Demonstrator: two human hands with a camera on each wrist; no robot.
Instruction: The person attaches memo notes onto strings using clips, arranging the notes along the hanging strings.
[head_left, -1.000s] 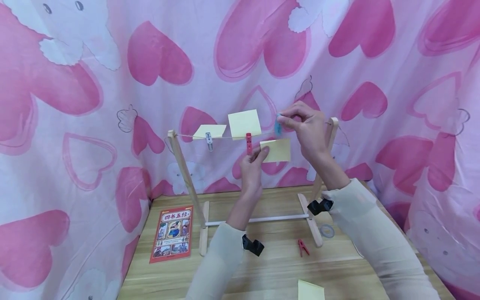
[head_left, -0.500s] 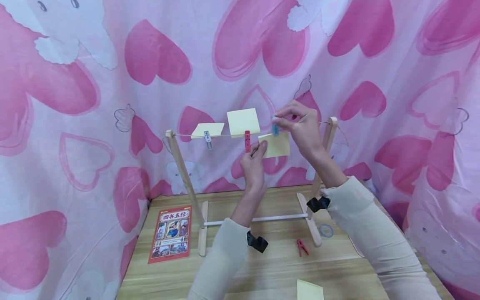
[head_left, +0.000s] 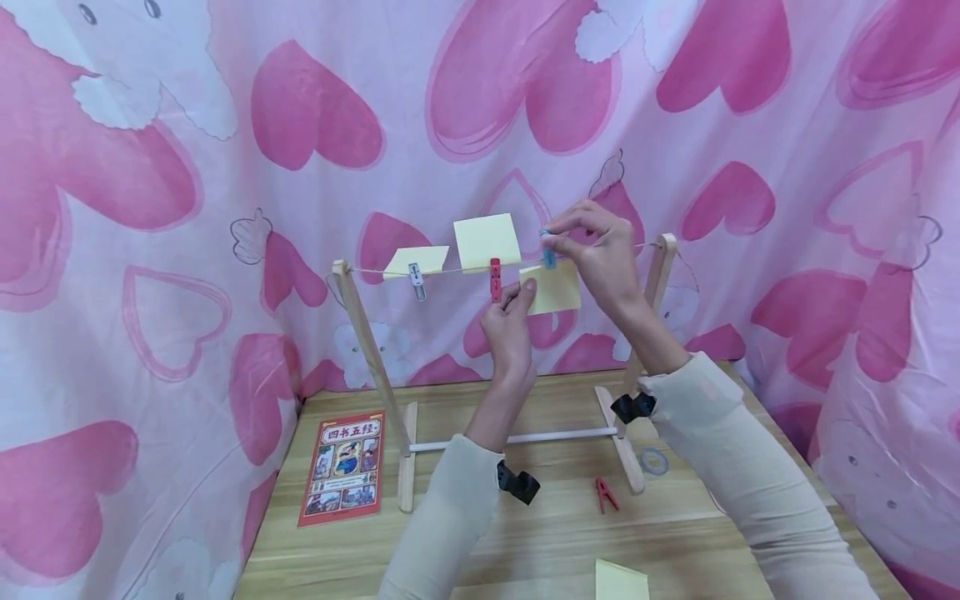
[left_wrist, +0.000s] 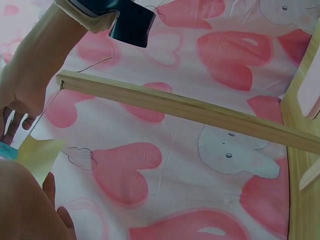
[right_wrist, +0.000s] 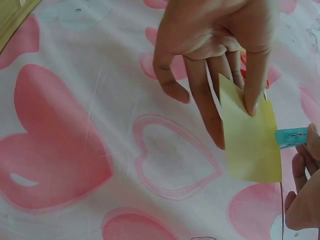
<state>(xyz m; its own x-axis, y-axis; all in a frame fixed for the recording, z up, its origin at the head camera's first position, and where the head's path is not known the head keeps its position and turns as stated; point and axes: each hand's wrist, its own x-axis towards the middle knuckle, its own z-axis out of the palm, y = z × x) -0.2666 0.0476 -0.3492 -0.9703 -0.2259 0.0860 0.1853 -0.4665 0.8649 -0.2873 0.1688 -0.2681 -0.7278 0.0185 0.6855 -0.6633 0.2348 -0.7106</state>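
My left hand (head_left: 508, 333) pinches a yellow sticky note (head_left: 557, 289) between thumb and fingers, just below the string (right_wrist: 282, 210). With thumb and fingertips, my right hand (head_left: 602, 250) grips a blue clothespin (head_left: 550, 257) at the note's top edge. The right wrist view shows the clothespin's tip right at that edge, beside the string. To the left, a red clothespin (head_left: 495, 280) holds one yellow note (head_left: 487, 239) on the string, and a pale grey clothespin (head_left: 417, 281) holds another note (head_left: 415, 260).
The string spans a wooden stand (head_left: 371, 342) with a white crossbar (head_left: 558, 436). On the table (head_left: 525, 550) lie a red book (head_left: 343, 468), a loose red clothespin (head_left: 606, 495), a tape roll (head_left: 654, 461) and another yellow note (head_left: 621, 579). A heart-patterned curtain (head_left: 315, 200) hangs behind.
My left hand has raised the note towards the string. The right hand has moved slightly left and brought the blue clothespin onto the note's top edge; little moves in the last half second.
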